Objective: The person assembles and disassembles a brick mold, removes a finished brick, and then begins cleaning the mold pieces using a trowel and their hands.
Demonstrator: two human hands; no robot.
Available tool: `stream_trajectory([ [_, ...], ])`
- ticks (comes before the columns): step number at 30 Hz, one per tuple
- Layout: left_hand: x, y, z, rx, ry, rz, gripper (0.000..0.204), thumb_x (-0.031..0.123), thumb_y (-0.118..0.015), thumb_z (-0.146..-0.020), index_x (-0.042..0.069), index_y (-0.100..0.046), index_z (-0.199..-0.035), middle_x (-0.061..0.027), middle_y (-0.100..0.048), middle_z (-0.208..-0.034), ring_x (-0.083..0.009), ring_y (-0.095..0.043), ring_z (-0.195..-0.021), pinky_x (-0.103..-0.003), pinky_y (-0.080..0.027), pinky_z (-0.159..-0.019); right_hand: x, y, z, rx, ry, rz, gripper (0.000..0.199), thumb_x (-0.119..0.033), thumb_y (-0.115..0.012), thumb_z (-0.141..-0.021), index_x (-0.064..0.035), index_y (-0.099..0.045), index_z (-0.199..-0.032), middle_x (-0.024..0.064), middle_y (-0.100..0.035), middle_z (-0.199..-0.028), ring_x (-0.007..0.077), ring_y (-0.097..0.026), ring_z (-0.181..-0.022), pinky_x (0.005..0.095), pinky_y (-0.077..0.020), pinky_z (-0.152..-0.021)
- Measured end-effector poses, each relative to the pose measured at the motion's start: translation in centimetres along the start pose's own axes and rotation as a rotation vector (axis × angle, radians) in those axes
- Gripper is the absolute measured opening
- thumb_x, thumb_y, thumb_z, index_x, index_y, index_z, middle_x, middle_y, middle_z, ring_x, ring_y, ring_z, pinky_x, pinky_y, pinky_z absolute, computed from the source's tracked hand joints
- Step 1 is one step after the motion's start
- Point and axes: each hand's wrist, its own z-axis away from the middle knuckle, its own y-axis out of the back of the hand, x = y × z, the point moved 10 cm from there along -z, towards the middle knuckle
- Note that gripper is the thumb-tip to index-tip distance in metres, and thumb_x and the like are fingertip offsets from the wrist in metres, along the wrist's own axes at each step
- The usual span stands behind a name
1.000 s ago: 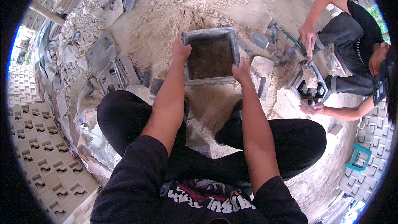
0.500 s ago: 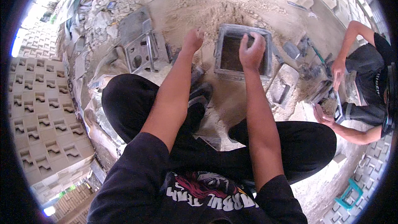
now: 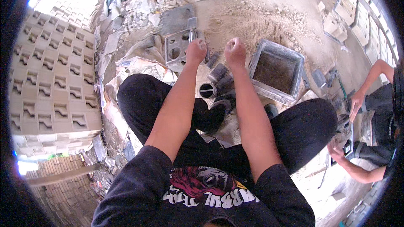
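Note:
My left hand (image 3: 196,51) is held up with its fingers curled closed, over the near end of a metal handle (image 3: 192,33) on a grey plate with round holes (image 3: 176,50). Whether it touches the handle I cannot tell. Closed as well, my right hand (image 3: 235,53) hangs a short way to the right, its fingertips pale with dust. What either hand holds, if anything, is hidden. Right of it lies a grey rectangular box (image 3: 274,93) with dark, earthy material inside. Dark cylinders (image 3: 218,72) lie between my forearms.
Loose pale sand (image 3: 263,23) and rubble (image 3: 134,17) cover the ground ahead. Stacked pale blocks (image 3: 54,75) form a wall at left. Another person's hand (image 3: 357,101) works at the right beside hand tools (image 3: 332,77). More blocks (image 3: 347,10) stand far right.
The view has swung left, so the box appears farther right. My right hand has left the space over the box and its fingers have closed. My left hand is now at the holed plate's handle.

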Motion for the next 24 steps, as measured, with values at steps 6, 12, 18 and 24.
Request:
stream_trajectory([
  [6,-2.2,6.8,-0.3,0.213,0.2,0.004,0.026,0.02,-0.052,-0.08,0.004,-0.066,-0.095,-0.0203,-0.065,-0.1,-0.0362,-0.061,-0.097,-0.044,-0.047,-0.084,2.0,-6.3,0.4,-0.236,-0.266,-0.066,0.031,-0.028,-0.059,-0.079,0.0019,-0.066,-0.087,0.0212,-0.067,-0.086,0.0339,-0.065,-0.087,0.0405,-0.0498,-0.078],
  [12,-9.2,3.0,-1.5,-0.117,0.38,-0.163,0.041,0.036,-0.059,-0.08,-0.002,-0.064,-0.094,-0.0246,-0.063,-0.104,-0.037,-0.059,-0.104,-0.046,-0.046,-0.088,-0.1,-10.9,4.0,-0.497,-0.068,-0.066,0.034,-0.031,-0.06,-0.08,0.002,-0.067,-0.088,0.0196,-0.068,-0.084,0.0296,-0.066,-0.084,0.0375,-0.05,-0.077],
  [18,-5.6,-2.3,1.7,-0.202,0.147,-0.2,0.038,0.031,-0.058,-0.084,-0.004,-0.058,-0.099,-0.0246,-0.063,-0.097,-0.0409,-0.059,-0.098,-0.049,-0.046,-0.085,12.7,-10.4,3.8,-0.284,-0.406,-0.049,0.031,-0.029,-0.058,-0.084,0.0013,-0.064,-0.083,0.0102,-0.068,-0.076,0.019,-0.065,-0.067,0.0325,-0.0513,-0.064],
  [24,-5.5,-0.5,1.1,0.123,0.298,0.074,0.031,0.025,-0.051,-0.09,-0.006,-0.049,-0.095,-0.0301,-0.061,-0.085,-0.0458,-0.059,-0.087,-0.051,-0.047,-0.075,10.9,-13.3,4.0,-0.292,-0.598,-0.453,0.034,-0.031,-0.053,-0.091,0.0012,-0.062,-0.087,0.0084,-0.067,-0.076,0.0168,-0.064,-0.065,0.0305,-0.0508,-0.058],
])
